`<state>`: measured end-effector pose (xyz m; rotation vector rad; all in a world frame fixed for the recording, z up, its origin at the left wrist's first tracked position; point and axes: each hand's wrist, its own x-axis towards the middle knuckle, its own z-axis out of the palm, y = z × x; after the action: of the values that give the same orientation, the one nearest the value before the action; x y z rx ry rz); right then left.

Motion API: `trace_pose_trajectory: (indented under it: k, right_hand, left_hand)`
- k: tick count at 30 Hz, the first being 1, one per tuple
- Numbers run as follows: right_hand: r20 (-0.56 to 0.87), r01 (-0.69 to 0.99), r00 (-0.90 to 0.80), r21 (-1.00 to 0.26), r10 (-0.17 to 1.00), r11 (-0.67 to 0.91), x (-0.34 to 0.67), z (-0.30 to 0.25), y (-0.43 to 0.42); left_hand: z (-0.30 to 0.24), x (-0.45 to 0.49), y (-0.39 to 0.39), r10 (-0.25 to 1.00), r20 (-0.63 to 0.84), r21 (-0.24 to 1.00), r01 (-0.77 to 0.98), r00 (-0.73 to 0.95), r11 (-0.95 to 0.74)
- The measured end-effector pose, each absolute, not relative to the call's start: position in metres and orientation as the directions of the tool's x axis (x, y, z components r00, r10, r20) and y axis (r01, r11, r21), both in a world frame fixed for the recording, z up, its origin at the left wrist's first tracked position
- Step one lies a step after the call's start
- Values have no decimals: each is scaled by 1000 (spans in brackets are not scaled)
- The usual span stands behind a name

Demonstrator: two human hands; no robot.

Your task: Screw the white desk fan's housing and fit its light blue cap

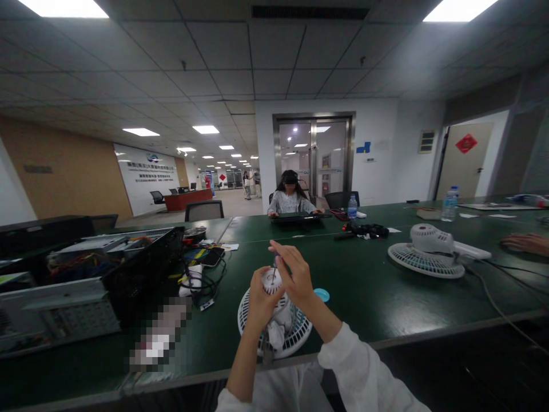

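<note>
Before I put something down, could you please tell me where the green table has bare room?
The widest bare patch of the green table lies between the blue disc and the farther fan. A narrower strip runs between the cable heap and the nearer fan. The left side is crowded with the computer case.

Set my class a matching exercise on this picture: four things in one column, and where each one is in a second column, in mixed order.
Things
1. round light-blue disc
2. open black-and-grey computer case
3. red diamond-shaped sign
4. nearer white plastic fan with a round grille

Places
A. on the pale door
B. gripped by the left hand, below the right hand with its thin screwdriver
C. on the green table, just right of the right wrist in the picture
D. at the left side of the picture

Right pairs: 1-C, 2-D, 3-A, 4-B
</note>
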<state>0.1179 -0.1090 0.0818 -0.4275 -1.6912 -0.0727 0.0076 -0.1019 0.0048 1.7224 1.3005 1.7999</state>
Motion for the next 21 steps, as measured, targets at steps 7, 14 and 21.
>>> trace_pose_trajectory:
  k: [7,14,21]
  right_hand:
    - [972,345,-71,-188,225,919,119,81,-108]
    - [966,363,-36,-226,256,904,121,81,-108]
    - [972,342,-56,-196,228,919,120,81,-107]
  left_hand:
    - [5,7,-101,762,609,780,343,-222,-523]
    - [4,6,-101,773,598,788,335,-214,-517]
    - [5,7,-101,780,591,791,339,-206,-509]
